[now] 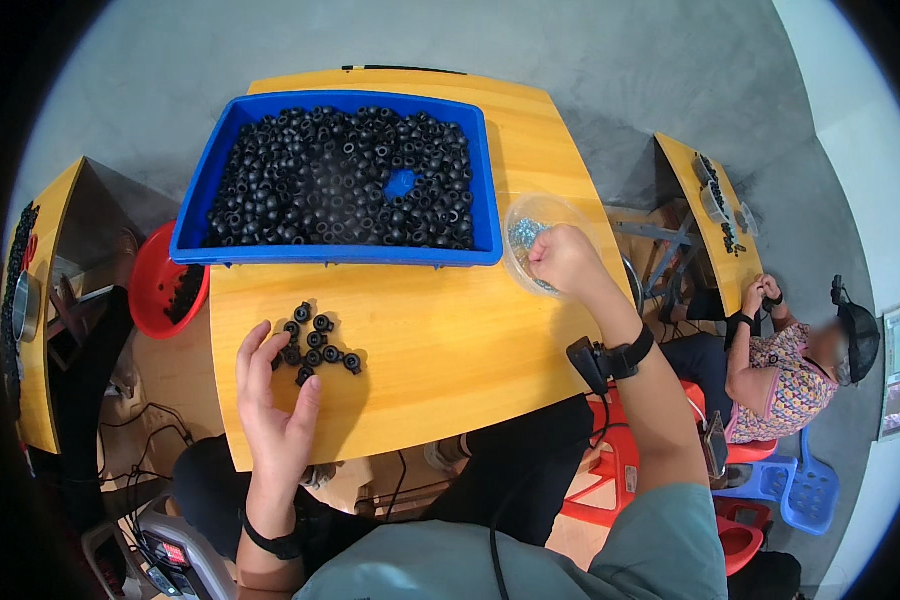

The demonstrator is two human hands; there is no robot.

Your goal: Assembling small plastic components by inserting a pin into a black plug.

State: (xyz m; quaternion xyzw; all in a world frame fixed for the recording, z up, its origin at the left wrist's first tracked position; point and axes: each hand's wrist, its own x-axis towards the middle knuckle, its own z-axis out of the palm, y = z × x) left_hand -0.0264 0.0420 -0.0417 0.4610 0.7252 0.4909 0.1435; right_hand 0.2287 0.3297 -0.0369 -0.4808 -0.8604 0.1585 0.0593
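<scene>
Lower left, the left hand (pixel 272 415) gapes empty beside black parts (pixel 315 340); centre right, the right hand (pixel 568 261) curls over a bowl (pixel 560 208), hold unclear.

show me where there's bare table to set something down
On the table, the widest bare patch lies between the loose black pieces, the blue bin and the round tub. Another lies right of the bin, beyond the tub. Crowded: left front, by the left hand and pieces, and the tub, by the right hand.
</scene>
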